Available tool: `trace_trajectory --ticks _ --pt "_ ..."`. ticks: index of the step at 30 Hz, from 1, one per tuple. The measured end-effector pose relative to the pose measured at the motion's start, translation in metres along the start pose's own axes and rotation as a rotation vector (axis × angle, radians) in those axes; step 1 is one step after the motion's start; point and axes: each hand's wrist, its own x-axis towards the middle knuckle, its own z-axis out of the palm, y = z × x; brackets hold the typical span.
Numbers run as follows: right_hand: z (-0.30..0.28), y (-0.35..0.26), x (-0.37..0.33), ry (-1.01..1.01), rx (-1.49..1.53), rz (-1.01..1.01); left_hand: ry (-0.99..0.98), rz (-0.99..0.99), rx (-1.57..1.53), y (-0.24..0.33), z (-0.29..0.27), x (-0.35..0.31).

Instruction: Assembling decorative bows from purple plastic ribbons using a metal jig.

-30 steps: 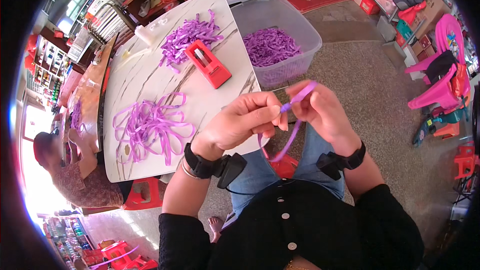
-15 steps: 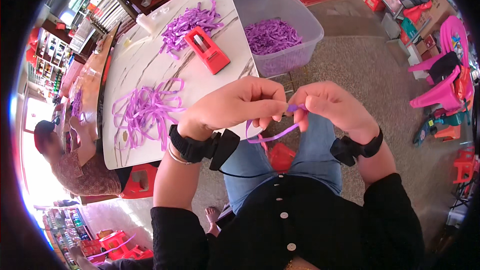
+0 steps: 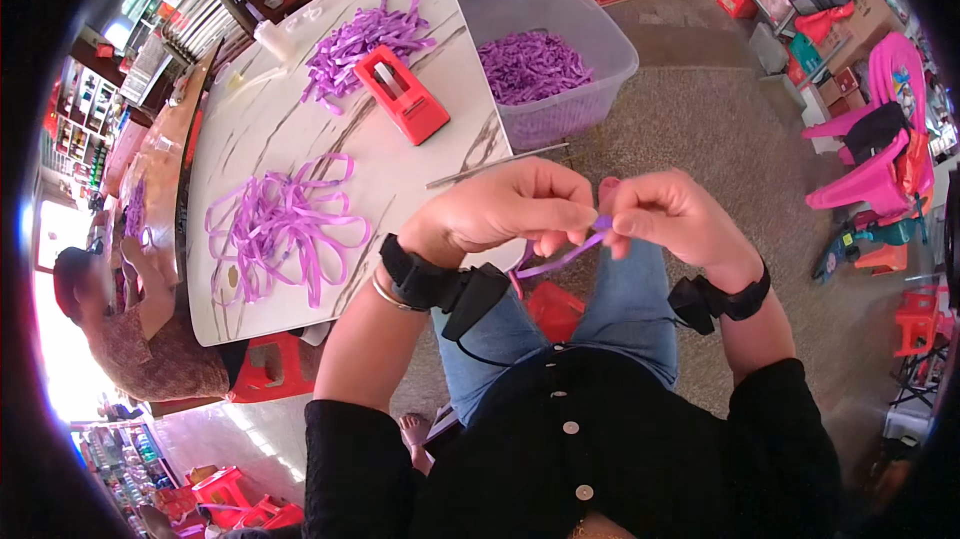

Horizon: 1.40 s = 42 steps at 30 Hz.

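A narrow purple ribbon (image 3: 552,267) is pinched between both hands above my lap. My left hand (image 3: 505,207) grips it with thumb and curled fingers. Close beside it, my right hand (image 3: 672,217) pinches the same ribbon near a small dark purple bit, perhaps a fold or knot; the fingers partly hide it. The rest of the ribbon hangs below my left fingers. On the table to the left lies a tangle of long purple ribbon loops (image 3: 270,229). Farther back sits a heap of short purple ribbon pieces (image 3: 365,41), beside a red tape dispenser (image 3: 405,104).
The marble-patterned table (image 3: 420,169) has a thin rod (image 3: 490,166) at its right edge. Beyond stands a clear plastic bin (image 3: 575,124) holding many purple ribbon pieces (image 3: 535,69). A seated person (image 3: 150,339) is at the left. Pink chairs (image 3: 880,164) stand at the right.
Both hands have shifted slightly right and stay close together. The ribbon's hanging loop looks smaller and lies nearer my left fingers. The thin rod shows more beyond my left hand.
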Motion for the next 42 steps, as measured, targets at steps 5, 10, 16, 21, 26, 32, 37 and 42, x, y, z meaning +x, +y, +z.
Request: trace_trajectory --ticks 5,10,16,21,26,32,37,42 --pt "-0.008 0.015 -0.013 -0.006 0.003 0.152 -0.087 -0.074 0.073 -0.027 -0.004 0.014" --pt "-0.031 0.039 -0.012 0.184 -0.128 0.156 0.264 0.134 0.376 -0.049 -0.039 0.026" --pt "-0.052 0.111 0.024 0.632 -0.215 -0.098 0.780 0.207 0.385 -0.056 -0.083 0.033" --pt "-0.045 0.146 0.066 0.585 -0.129 -0.184 0.716 0.197 0.401 -0.072 -0.096 0.043" --pt "-0.037 0.173 0.080 0.485 0.014 -0.212 0.736 0.197 0.369 -0.075 -0.099 0.047" --pt "-0.024 0.174 0.081 0.509 0.029 -0.193 0.831 0.221 0.591 -0.083 -0.098 0.051" --pt "-0.022 0.173 0.080 0.519 0.033 -0.166 0.767 0.106 0.617 -0.072 -0.093 0.051" --pt "-0.014 0.164 0.079 0.469 0.086 -0.041 0.824 0.089 0.760 -0.075 -0.097 0.049"
